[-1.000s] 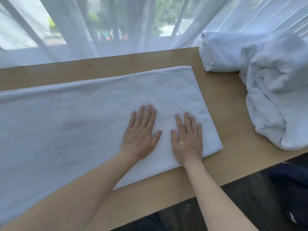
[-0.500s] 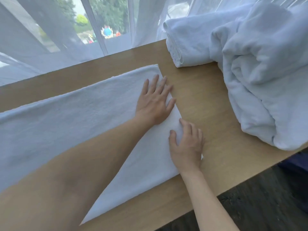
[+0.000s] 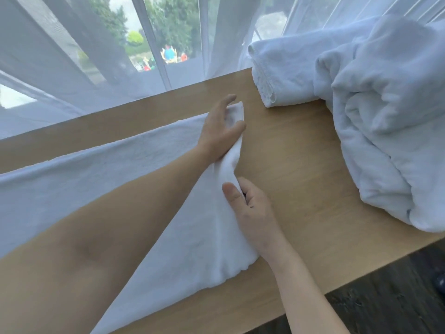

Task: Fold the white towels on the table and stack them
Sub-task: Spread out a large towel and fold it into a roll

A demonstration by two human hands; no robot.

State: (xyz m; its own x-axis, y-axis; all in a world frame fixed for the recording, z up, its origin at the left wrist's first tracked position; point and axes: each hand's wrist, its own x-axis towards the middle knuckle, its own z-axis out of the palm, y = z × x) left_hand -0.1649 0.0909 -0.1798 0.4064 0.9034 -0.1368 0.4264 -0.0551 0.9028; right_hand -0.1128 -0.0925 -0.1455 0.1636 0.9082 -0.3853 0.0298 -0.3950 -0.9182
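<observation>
Now both hands are on the short end of the long white towel (image 3: 115,179), which lies stretched across the tabletop (image 3: 301,169) and runs off toward the left. The left hand (image 3: 220,130) has the far corner bunched between thumb and curled fingers (image 3: 228,100), cloth poking up above them. The right hand (image 3: 250,208) pinches the near part of that same edge, thumb on top, the other fingers tucked out of sight beneath or behind the fabric. Between the two grips the edge is lifted into a soft ridge, clear of the wood.

To the right, well apart, sits a folded towel (image 3: 284,75) with a rumpled pile of towels (image 3: 385,131) leaning beside it, near the sheer curtain (image 3: 72,68).

The risk, I'd say, is in the carry-over: the grips are bunched rather than at clean corners, so the fold could land skewed or with a crease trapped inside. The near corner (image 3: 248,261) hangs loose below the right hand and may flop under. A quick pull could also drag the whole length sideways along the smooth wood.
</observation>
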